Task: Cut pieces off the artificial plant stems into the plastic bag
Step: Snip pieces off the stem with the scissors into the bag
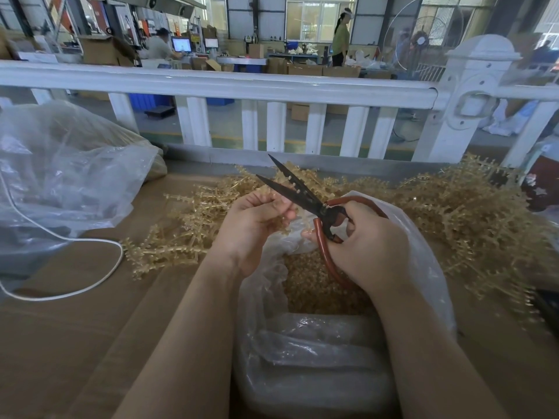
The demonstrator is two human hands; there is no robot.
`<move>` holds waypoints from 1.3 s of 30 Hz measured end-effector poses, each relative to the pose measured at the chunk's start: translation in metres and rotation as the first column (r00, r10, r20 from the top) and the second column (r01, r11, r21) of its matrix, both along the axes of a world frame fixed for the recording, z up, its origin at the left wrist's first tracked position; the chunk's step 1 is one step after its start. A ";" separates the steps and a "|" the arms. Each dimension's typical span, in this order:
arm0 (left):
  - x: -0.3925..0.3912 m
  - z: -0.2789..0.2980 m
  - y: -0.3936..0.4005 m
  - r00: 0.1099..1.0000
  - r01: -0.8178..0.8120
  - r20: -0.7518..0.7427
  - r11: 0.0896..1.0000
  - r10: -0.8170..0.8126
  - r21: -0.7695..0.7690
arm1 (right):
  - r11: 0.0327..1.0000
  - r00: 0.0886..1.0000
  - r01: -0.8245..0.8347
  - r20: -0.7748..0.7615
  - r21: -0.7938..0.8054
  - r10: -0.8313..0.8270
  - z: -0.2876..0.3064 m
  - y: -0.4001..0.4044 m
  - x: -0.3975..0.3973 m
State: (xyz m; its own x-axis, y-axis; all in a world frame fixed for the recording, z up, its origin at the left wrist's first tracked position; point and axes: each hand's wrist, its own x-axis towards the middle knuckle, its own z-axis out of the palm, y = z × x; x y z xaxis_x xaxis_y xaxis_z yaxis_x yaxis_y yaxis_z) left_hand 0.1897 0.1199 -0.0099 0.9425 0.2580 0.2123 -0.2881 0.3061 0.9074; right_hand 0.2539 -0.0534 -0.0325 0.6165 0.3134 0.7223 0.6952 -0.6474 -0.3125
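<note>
The job is looking partly done: the bag (429, 267), sitting open at lower centre of the frame, is already holding a thick layer of cut pieces (314, 288), while two heaps of uncut stems are still waiting, one (181, 225) at centre left and a larger one (472, 216) at the right edge, so plenty is left. Just above the bag's mouth, the left hand (251, 228) is pinching a stem (279, 223) between curled fingers, holding it up to the blades. The right hand (366, 246) is gripping the red handles of the scissors (290, 186), whose two dark blades are standing apart and pointing to upper centre. By count, one pair of scissors is showing, two hands, one stem in hand, and two bags: the working one and a second bag (66, 170) lying crumpled at upper left beside a white cord (99, 282).
</note>
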 end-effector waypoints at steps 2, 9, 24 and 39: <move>0.000 0.000 0.000 1.000 0.001 -0.002 1.000 -0.001 0.003 | 1.000 1.000 -0.015 0.000 0.013 0.015 0.000 0.000 0.000; 0.000 0.001 -0.001 1.000 0.005 0.015 1.000 -0.006 0.016 | 1.000 1.000 -0.019 -0.018 0.021 0.020 -0.002 0.000 0.000; -0.001 0.000 0.001 0.983 -0.084 0.169 0.992 0.068 0.092 | 0.998 0.999 -0.041 -0.007 0.039 0.041 -0.006 -0.001 0.004; 0.003 -0.003 -0.002 0.960 -0.209 0.232 0.954 0.158 0.214 | 0.995 0.994 -0.070 -0.080 0.068 0.076 -0.007 -0.001 0.003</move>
State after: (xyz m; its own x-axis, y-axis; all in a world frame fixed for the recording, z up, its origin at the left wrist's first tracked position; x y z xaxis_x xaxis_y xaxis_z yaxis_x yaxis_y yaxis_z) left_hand 0.1925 0.1181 -0.0128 0.8106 0.3415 0.4757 -0.5110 0.0158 0.8595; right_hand 0.2570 -0.0542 -0.0395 0.6522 0.3136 0.6901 0.7098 -0.5722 -0.4108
